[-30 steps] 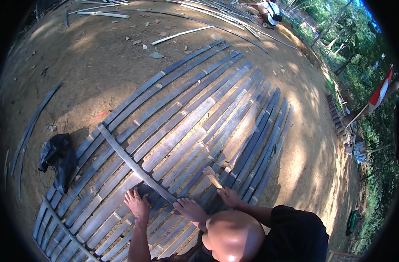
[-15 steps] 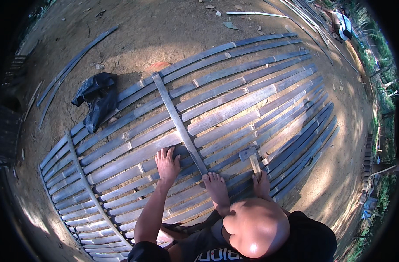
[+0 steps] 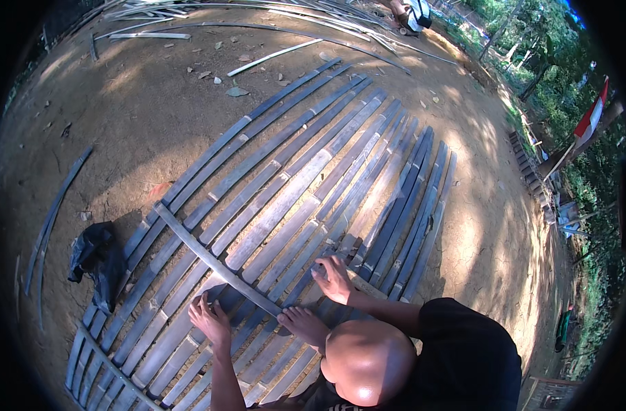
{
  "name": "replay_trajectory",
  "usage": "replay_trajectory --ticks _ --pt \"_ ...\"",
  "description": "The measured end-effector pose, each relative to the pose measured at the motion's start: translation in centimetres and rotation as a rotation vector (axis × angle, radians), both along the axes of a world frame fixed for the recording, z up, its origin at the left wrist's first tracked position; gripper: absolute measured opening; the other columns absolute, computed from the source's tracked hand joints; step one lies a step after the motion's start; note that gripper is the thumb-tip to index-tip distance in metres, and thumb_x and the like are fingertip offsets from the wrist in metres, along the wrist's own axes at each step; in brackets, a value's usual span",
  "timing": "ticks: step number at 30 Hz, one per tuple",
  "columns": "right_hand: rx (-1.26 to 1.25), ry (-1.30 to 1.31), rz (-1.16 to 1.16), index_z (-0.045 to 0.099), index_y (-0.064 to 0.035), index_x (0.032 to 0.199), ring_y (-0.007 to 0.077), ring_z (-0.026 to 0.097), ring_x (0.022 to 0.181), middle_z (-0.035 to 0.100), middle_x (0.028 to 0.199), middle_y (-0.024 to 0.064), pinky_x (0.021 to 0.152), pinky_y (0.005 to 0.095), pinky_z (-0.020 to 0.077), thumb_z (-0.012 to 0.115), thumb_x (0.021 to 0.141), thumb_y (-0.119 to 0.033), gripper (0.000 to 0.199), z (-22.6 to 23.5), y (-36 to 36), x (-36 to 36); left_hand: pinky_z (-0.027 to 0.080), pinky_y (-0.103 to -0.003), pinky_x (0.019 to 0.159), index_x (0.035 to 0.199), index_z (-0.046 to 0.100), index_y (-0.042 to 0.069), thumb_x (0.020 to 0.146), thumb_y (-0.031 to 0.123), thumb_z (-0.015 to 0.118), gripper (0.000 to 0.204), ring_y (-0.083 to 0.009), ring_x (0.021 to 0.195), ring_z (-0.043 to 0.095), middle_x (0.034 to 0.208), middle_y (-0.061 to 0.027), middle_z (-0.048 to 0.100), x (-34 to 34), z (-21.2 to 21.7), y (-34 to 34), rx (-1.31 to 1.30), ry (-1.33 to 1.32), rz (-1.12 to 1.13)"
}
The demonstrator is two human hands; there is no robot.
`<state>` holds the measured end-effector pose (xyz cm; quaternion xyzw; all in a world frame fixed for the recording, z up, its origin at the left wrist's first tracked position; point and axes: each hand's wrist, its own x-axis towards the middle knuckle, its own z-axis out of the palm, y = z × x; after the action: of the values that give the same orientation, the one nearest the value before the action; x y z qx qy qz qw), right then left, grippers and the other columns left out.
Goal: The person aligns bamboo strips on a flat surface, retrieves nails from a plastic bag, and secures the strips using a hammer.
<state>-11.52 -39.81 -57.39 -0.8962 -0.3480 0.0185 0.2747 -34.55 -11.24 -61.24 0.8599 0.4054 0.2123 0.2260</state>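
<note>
A panel of long grey split-bamboo slats (image 3: 278,205) lies before me, crossed by a narrow bamboo batten (image 3: 210,257). My left hand (image 3: 211,322) rests left of the batten, fingers spread on the slats beside a dark patch that I cannot make out. Right of the batten, my right hand (image 3: 335,279) is over the slats with its fingers apart and nothing visible in them. A wooden handle (image 3: 366,285) lies beside that hand, partly hidden by it. My bare foot (image 3: 304,325) presses near the batten's lower end, below my bent knee (image 3: 369,356).
Another batten (image 3: 114,363) crosses the slats at lower left. A black plastic bag (image 3: 97,264) lies at the panel's left edge. Loose strips (image 3: 56,212) lie farther left, and more bamboo strips (image 3: 306,20) are strewn at the back. A red-and-white flag (image 3: 592,118) stands at far right.
My right hand has let go of the hammer's handle and moved left toward the batten. My left hand stays on the slats. The view has turned, swinging the panel toward the lower left.
</note>
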Motion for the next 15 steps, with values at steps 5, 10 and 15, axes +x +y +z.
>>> replay_trajectory --ticks 5,10,15 --pt "0.21 0.856 0.119 0.049 -0.0015 0.145 0.0336 0.05 0.136 0.053 0.144 0.0196 0.112 0.0458 0.0421 0.053 0.106 -0.045 0.058 3.2 10.7 0.7 0.039 -0.052 0.106 0.134 0.059 0.009 0.084 0.008 0.073 0.052 -0.0374 0.127 0.051 0.134 -0.0165 0.056 0.1 0.2 -0.2 -0.037 -0.029 -0.007" --pt "0.191 1.341 0.32 0.014 0.0028 0.161 0.0328 0.019 0.156 0.015 0.168 0.0258 0.128 0.0478 0.0206 0.038 0.098 -0.074 0.102 5.9 21.9 6.2 0.027 -0.058 0.12 0.151 0.044 0.006 0.089 0.027 0.076 0.073 -0.0449 0.144 0.036 0.155 -0.0272 0.04 1.4 -0.3 -0.6 -0.165 0.063 0.008" --pt "0.037 1.264 0.472 0.002 -0.0032 0.163 0.0351 0.008 0.158 0.005 0.17 0.0236 0.127 0.0535 0.0171 0.028 0.088 -0.088 0.116 3.9 32.9 11.6 0.01 -0.064 0.124 0.164 0.018 0.011 0.089 0.05 0.073 0.101 -0.044 0.157 0.006 0.169 -0.0242 0.013 1.4 -0.4 -2.4 -0.24 0.335 -0.011"
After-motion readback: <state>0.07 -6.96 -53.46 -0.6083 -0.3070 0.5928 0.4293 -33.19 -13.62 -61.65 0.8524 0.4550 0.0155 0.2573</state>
